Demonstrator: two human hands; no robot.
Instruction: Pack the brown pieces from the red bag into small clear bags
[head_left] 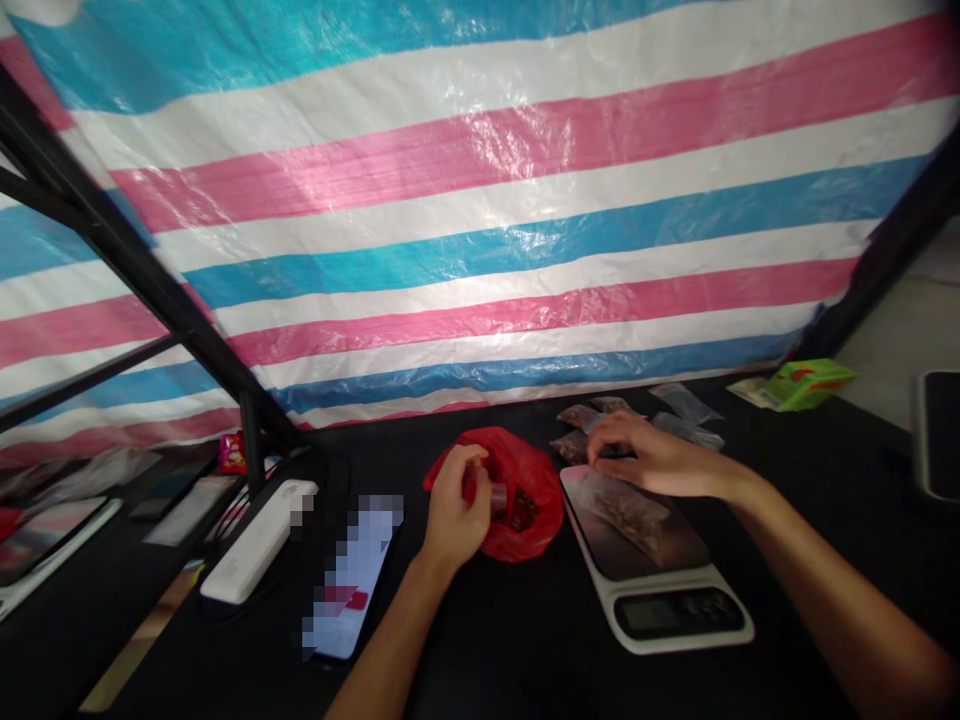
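My left hand (461,505) is closed at the near left rim of an open red plastic bag (544,460). Its fingers grip a small clear cup (499,500), partly hidden behind them. Small brown pieces (525,508) lie inside the red bag. On the metal plate of a white kitchen scale (686,555) rests a small clear plastic bag (630,510) with brown pieces in its lower end. My right hand (630,450) is over the far edge of the scale, its fingers pinched on the upper end of that clear bag.
Several filled clear bags (574,445) lie behind the scale, beside flat clear bags (686,402). A green packet (810,385) sits at the back right. Left are a phone (356,575), a white power bank (259,545) and a black metal frame (206,345). Striped sheeting (487,220) hangs behind.
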